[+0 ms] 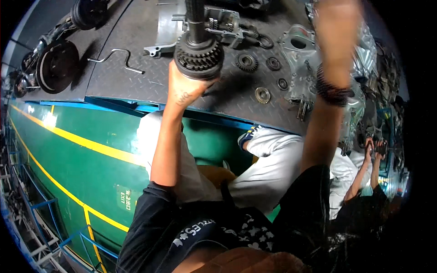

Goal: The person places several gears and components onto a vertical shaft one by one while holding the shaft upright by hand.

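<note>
Green exit sign (125, 199) below gear-shaft-gripping left hand (184, 86)

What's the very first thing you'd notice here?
The big dark gear shaft stands out at top centre, gripped from below by the left hand. The right hand, blurred, is raised at upper right. Small loose gears lie on the grey checker-plate table beside the shaft.

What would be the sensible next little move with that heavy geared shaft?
Probably lower the gear shaft onto the steel plate table: only the left hand grips it from beneath, while the right hand is raised apart, and loose gears lie close by.
</note>
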Available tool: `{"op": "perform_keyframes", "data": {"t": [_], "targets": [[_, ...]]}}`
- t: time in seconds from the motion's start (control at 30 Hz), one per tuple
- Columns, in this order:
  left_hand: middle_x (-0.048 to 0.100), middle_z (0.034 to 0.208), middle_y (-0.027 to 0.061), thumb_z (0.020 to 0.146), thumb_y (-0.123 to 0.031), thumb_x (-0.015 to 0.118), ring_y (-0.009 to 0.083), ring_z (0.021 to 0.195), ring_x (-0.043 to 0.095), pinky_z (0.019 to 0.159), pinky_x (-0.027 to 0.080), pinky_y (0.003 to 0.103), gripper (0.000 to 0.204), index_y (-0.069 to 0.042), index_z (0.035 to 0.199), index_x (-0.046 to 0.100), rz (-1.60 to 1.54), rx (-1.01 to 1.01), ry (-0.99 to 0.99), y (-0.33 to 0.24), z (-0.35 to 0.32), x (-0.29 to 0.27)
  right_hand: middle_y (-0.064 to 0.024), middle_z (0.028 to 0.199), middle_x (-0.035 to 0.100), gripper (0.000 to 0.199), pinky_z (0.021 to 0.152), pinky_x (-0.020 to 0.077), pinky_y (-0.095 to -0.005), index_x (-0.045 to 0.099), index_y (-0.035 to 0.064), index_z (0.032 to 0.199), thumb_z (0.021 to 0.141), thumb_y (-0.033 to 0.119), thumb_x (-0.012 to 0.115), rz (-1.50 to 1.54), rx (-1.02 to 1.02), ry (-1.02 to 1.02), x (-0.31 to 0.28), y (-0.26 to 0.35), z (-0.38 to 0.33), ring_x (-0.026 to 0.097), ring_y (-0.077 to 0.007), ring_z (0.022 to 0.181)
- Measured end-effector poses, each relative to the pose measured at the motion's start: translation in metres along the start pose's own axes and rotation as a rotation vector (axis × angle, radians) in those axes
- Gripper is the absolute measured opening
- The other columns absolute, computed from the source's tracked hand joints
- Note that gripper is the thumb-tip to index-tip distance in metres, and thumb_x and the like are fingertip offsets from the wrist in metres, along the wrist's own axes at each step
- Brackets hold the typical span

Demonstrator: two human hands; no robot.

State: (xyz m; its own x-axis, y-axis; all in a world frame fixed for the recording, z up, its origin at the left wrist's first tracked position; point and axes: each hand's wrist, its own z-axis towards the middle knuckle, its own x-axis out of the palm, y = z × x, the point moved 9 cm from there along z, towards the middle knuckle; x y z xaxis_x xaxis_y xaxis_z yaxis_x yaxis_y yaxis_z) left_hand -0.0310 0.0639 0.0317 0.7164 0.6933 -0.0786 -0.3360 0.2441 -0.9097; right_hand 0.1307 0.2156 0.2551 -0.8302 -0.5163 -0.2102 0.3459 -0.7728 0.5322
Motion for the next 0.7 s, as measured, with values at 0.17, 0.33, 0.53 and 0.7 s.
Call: {"op": "perform_keyframes", "data": {"t": [0.17, 0.33, 0.53, 0.7], "targets": [[0.079, 0.096, 0.0058, 0.070, -0.003, 0.090, 0.0119, 0.086, 0.072, 0.081, 0.058, 0.030, 0.038, 0.001, 0.104, 0.075, 0.023, 0.011, 0.005, -0.005, 0.003, 0.001, -0.0186, 0.136, 0.066, 0.081, 0.111, 0.0466, -0.0461, 0.055, 0.0117, 0.148, 0.076, 0.027, 0.090, -0.230, 0.392, 0.522, 0.064, -0.144, -0.210, 0.061, -0.0367, 0.126], [0.078, 0.096, 0.0049, 0.072, -0.004, 0.090, 0.0111, 0.085, 0.072, 0.080, 0.058, 0.030, 0.035, 0.001, 0.103, 0.076, -0.002, -0.011, -0.011, -0.005, 0.000, -0.006, -0.0228, 0.133, 0.064, 0.068, 0.109, 0.0447, -0.0470, 0.060, 0.0027, 0.138, 0.084, 0.039, 0.083, -0.591, 0.200, 0.612, 0.067, -0.158, -0.270, 0.057, -0.0414, 0.125], [0.079, 0.096, 0.0054, 0.070, -0.004, 0.090, 0.0114, 0.085, 0.072, 0.081, 0.058, 0.030, 0.036, 0.000, 0.103, 0.076, 0.049, 0.024, -0.014, -0.004, 0.001, -0.005, -0.0152, 0.133, 0.065, 0.047, 0.106, 0.0489, -0.0426, 0.068, 0.0040, 0.133, 0.092, 0.024, 0.078, -0.663, 0.446, 0.722, 0.008, -0.137, -0.268, 0.062, -0.0377, 0.123], [0.078, 0.094, 0.0055, 0.070, -0.005, 0.090, 0.0114, 0.085, 0.071, 0.080, 0.058, 0.030, 0.036, 0.000, 0.103, 0.076, 0.022, -0.004, -0.003, -0.004, 0.001, -0.005, -0.0172, 0.123, 0.069, 0.053, 0.094, 0.0537, -0.0410, 0.071, 0.0039, 0.130, 0.081, 0.015, 0.086, -0.400, 0.643, 0.675, -0.009, -0.153, -0.271, 0.068, -0.0369, 0.110]]}}
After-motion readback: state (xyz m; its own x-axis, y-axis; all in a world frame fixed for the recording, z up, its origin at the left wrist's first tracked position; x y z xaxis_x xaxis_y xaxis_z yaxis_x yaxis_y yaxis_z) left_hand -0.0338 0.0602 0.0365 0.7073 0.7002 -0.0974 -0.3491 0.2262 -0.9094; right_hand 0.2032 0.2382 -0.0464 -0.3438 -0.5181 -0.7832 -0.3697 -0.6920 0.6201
